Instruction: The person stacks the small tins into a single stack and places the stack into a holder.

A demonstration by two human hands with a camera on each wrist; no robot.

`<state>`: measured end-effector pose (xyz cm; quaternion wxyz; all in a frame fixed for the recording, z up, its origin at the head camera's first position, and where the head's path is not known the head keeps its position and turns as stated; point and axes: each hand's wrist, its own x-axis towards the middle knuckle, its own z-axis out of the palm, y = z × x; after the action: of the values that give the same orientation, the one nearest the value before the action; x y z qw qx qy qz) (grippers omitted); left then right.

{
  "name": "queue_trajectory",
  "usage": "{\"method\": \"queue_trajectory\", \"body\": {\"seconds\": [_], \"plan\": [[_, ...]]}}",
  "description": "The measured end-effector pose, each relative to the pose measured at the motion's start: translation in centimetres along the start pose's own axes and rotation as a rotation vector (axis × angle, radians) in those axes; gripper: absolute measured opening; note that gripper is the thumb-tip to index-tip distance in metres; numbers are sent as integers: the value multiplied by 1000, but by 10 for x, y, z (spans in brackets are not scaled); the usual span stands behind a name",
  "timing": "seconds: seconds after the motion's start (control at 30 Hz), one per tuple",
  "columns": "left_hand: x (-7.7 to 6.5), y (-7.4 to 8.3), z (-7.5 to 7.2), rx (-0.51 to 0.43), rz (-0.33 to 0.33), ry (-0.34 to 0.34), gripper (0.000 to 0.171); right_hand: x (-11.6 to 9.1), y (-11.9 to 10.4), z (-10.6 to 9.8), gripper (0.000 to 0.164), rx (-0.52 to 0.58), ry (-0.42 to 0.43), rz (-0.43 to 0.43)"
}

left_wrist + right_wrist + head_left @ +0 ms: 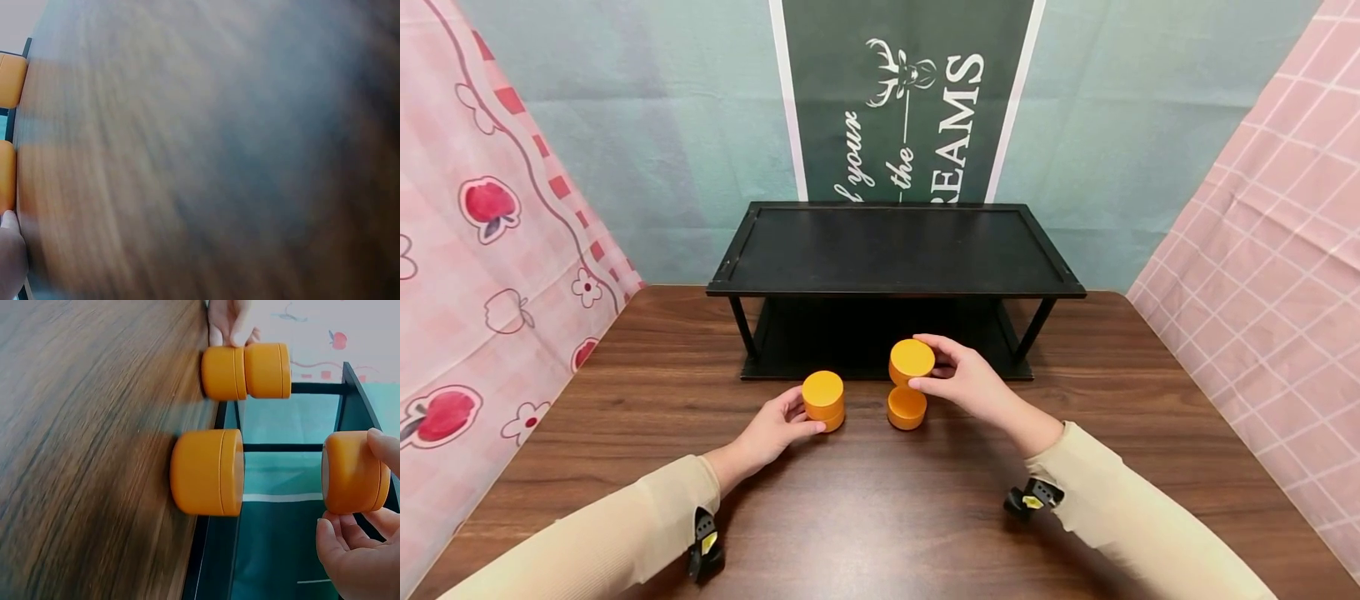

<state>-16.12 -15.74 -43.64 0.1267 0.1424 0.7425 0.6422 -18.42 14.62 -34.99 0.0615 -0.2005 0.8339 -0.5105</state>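
Observation:
My left hand has its thumb and fingers around the side of two stacked round orange jars, the upper jar directly on the lower one; in the right wrist view its fingertips touch near the seam between them. My right hand grips another lidded orange jar between thumb and fingers. This jar hangs above a fourth orange jar that stands on the table, and a gap shows between the two. The left wrist view shows mostly blurred table and only edges of the orange jars.
A black two-level rack stands at the back of the brown wooden table, just behind the jars. Its raised top overhangs a lower shelf. Patterned cloths hang behind and at both sides.

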Motion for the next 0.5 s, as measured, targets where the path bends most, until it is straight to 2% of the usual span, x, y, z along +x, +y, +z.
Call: {"method": "queue_trajectory", "body": {"seconds": [0.5], "plan": [[0, 0, 1, -3, 0, 9, 62, 15, -7, 23, 62, -23, -17, -44]]}}
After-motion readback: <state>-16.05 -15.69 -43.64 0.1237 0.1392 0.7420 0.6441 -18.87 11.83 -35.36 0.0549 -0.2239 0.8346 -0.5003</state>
